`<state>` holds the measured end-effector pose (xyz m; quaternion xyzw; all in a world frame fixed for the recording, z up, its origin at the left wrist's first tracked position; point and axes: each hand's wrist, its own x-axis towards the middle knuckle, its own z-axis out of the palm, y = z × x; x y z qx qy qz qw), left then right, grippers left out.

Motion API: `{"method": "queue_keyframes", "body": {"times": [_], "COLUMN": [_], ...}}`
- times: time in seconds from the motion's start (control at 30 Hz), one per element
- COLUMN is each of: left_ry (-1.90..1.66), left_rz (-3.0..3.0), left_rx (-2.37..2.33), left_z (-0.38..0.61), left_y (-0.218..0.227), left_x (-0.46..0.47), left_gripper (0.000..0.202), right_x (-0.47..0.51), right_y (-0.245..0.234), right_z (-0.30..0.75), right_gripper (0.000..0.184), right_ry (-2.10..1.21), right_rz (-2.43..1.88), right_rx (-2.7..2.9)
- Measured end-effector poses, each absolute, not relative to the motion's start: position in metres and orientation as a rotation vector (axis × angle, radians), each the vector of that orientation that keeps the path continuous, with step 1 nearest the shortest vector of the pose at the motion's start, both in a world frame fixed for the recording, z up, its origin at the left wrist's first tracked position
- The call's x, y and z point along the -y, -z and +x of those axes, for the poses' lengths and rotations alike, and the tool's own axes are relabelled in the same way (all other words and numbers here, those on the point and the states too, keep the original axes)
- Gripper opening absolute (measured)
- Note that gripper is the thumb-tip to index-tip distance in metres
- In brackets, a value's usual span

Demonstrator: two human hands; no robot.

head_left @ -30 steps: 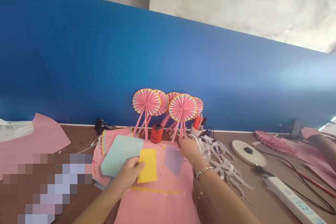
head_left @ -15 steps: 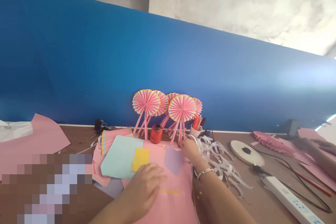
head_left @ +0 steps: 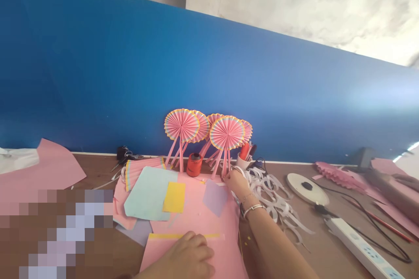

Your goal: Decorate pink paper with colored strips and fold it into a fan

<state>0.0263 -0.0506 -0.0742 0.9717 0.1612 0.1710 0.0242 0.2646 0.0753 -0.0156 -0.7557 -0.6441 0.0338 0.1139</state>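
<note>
My left hand [head_left: 188, 258] lies knuckles up at the bottom edge, fingers curled down onto a pink paper sheet [head_left: 196, 222] that carries a yellow strip [head_left: 170, 236]. Beyond it on the pink paper rest a yellow card [head_left: 174, 197], a pale green sheet [head_left: 149, 194] and a lilac square [head_left: 215, 196]. My right hand [head_left: 236, 182], bracelets on its wrist, reaches to the far edge of the pink sheet beside white paper strips [head_left: 273, 194]; its fingers are hidden. Pink pleated paper fans [head_left: 225, 133] on sticks stand against the blue board.
An orange tape roll [head_left: 194, 165] and a cup of pens [head_left: 244, 159] sit by the fans. A round white disc [head_left: 307, 188], a power strip [head_left: 362, 246] with black cables and more pink paper [head_left: 340, 176] lie right. Pink sheets [head_left: 42, 172] lie left.
My left hand let go of the yellow card, which now lies on the paper, and drew back toward me onto the near pink sheet. My right hand barely moved.
</note>
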Motion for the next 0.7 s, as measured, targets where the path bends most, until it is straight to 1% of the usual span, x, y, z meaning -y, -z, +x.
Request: {"method": "queue_keyframes", "body": {"times": [0.2, 0.27, 0.37, 0.5, 0.57, 0.6, 0.63, 0.7], "left_ry": [-0.425, -0.381, -0.395, -0.407, -0.404, -0.397, -0.39, -0.362], "left_rz": [2.961, 2.942, 2.897, 2.838, 2.836, 2.84, 2.848, 2.868], "left_rx": [-0.458, -0.473, -0.54, -0.59, -0.593, -0.594, -0.598, -0.6], "left_z": [0.025, 0.023, 0.021, 0.022, 0.024, 0.025, 0.026, 0.027], "left_y": [0.058, 0.045, 0.026, 0.014, 0.013, 0.014, 0.013, 0.011], "left_x": [0.053, 0.057, 0.065, 0.072, 0.073, 0.073, 0.072, 0.071], "left_gripper": [0.008, 0.011, 0.007, 0.012, 0.011, 0.01, 0.009, 0.007], "right_x": [-0.067, -0.059, -0.045, -0.015, 0.002, 0.011, 0.018, 0.03], "right_y": [0.012, 0.007, 0.003, 0.009, 0.014, 0.017, 0.019, 0.022], "right_z": [0.26, 0.26, 0.261, 0.257, 0.252, 0.25, 0.247, 0.243], "right_gripper": [0.019, 0.017, 0.014, 0.008, 0.006, 0.006, 0.006, 0.007], "right_ry": [-0.101, -0.143, -0.259, -0.525, -0.673, -0.77, -0.953, -1.14], "right_rz": [-1.999, -1.9, -1.808, -1.723, -1.68, -1.651, -1.605, -1.53], "right_rx": [1.86, 1.833, 1.752, 1.708, 1.722, 1.721, 1.681, 1.628]}}
